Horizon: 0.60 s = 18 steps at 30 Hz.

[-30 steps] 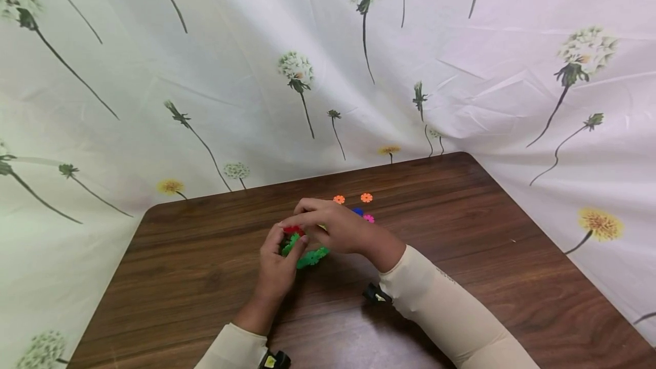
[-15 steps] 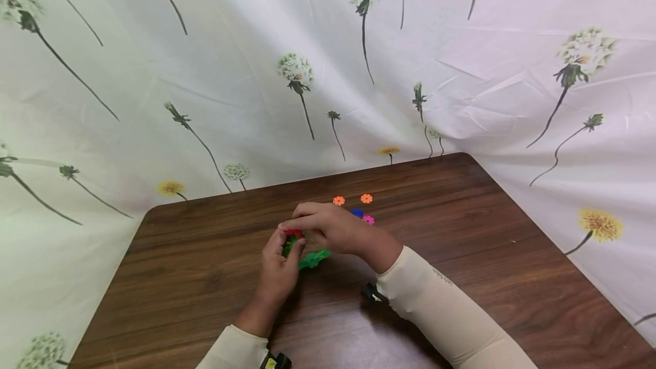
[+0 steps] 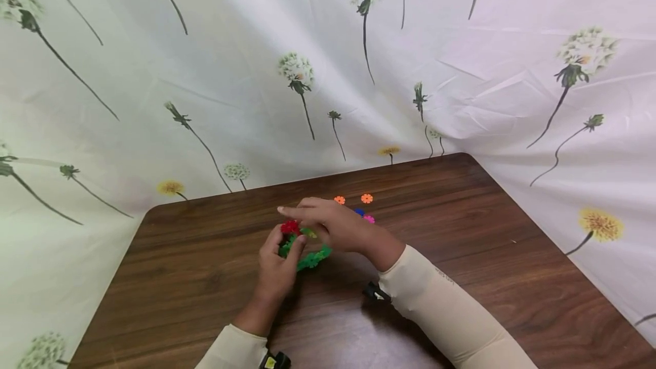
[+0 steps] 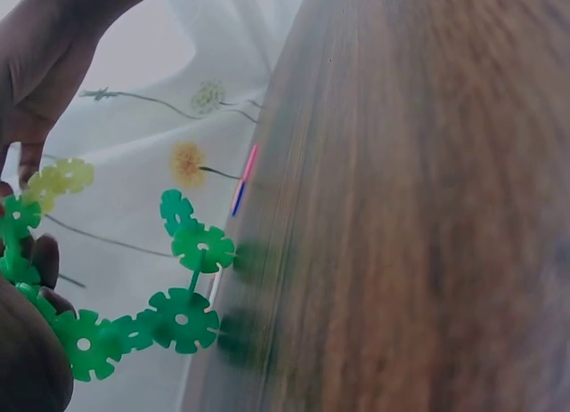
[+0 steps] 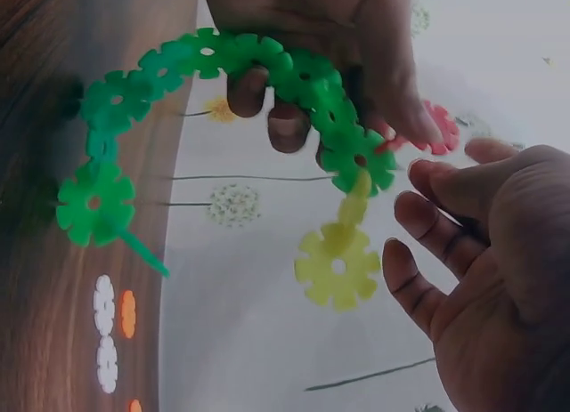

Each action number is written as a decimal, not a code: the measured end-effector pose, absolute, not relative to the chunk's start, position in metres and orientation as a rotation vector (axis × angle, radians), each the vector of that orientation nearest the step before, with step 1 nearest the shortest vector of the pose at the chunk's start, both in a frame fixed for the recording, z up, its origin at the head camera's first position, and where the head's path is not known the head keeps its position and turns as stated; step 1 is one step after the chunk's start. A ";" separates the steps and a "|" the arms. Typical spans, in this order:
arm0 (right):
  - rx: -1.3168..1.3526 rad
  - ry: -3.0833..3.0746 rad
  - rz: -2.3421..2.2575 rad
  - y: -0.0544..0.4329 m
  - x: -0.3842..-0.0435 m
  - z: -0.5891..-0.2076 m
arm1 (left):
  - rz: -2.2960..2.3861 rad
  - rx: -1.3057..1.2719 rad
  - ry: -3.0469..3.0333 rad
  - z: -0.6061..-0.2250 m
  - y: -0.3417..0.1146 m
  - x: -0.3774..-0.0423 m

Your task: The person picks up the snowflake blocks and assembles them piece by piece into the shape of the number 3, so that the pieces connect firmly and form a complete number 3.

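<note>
A curved chain of green flower-shaped interlocking discs (image 5: 207,54) hangs from my left hand (image 3: 277,263), which pinches it between thumb and fingers. Joined to the chain's held end are a red disc (image 3: 289,226), standing out past the left fingertips, and yellow discs (image 5: 338,265) hanging below in the right wrist view. My right hand (image 3: 335,224) hovers just beside the red disc, its index finger stretched out and the others loosely bent. Nothing shows in its grasp, and in the right wrist view its fingertips (image 5: 401,261) look apart from the pieces.
Beyond the right hand, two orange discs (image 3: 367,198), a blue disc (image 3: 360,212) and a pink disc (image 3: 369,219) lie on the brown wooden table (image 3: 461,244). A white curtain (image 3: 230,73) printed with dandelions hangs behind the table.
The right fingertips have lifted off the red disc, where they met the left fingertips half a second ago. More of the red disc now shows. The left hand has stayed nearly still.
</note>
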State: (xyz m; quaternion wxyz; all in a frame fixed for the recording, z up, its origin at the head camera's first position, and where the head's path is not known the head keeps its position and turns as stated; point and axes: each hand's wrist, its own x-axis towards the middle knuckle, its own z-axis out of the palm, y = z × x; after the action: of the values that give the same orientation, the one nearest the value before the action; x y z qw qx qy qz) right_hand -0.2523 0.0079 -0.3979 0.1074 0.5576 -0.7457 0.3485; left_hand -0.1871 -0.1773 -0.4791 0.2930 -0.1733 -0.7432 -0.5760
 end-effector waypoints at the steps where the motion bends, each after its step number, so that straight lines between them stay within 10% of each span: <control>1: 1.626 -2.204 1.033 0.009 -0.254 -0.397 | -1.552 -0.432 -1.986 -0.479 -0.178 -0.187; 18: 1.292 -2.434 1.174 0.043 -0.289 -0.403 | -1.768 -0.222 -2.031 -0.474 -0.184 -0.184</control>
State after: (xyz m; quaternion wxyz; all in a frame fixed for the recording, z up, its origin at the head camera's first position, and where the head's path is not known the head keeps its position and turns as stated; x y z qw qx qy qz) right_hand -0.2895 0.0426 -0.4030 0.0733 0.4303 -0.8104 0.3908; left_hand -0.1839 -0.1836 -0.4743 0.2180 -0.0803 -0.7337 -0.6385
